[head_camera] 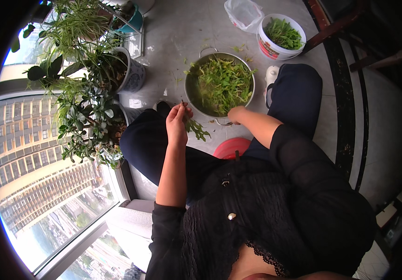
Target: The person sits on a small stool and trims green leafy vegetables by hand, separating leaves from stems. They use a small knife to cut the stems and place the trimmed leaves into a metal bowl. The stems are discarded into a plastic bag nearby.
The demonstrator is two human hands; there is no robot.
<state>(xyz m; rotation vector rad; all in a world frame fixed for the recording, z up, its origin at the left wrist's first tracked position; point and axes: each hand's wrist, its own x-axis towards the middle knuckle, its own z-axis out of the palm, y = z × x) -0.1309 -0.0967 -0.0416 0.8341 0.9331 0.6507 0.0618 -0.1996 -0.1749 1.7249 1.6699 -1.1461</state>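
My left hand [177, 120] pinches a leafy green sprig [197, 129]. Its leaves hang below the fingers, and a dark stem end pokes out above them. Before me on the floor stands a round metal basin [189, 91] with two loop handles, full of loose leafy greens [224, 82]. My right hand [236, 114] is at the basin's near right rim, fingers curled downward; whether anything is in them is hidden. The sprig is outside the basin, at its near left.
A white plastic bucket [264, 45] of greens stands back right beside a plastic bag [243, 14]. Potted plants [89, 112] line the window at left. Between my legs is a red plastic object [229, 147]. Leaf scraps [237, 48] litter the grey floor; wooden furniture [334, 29] stands right.
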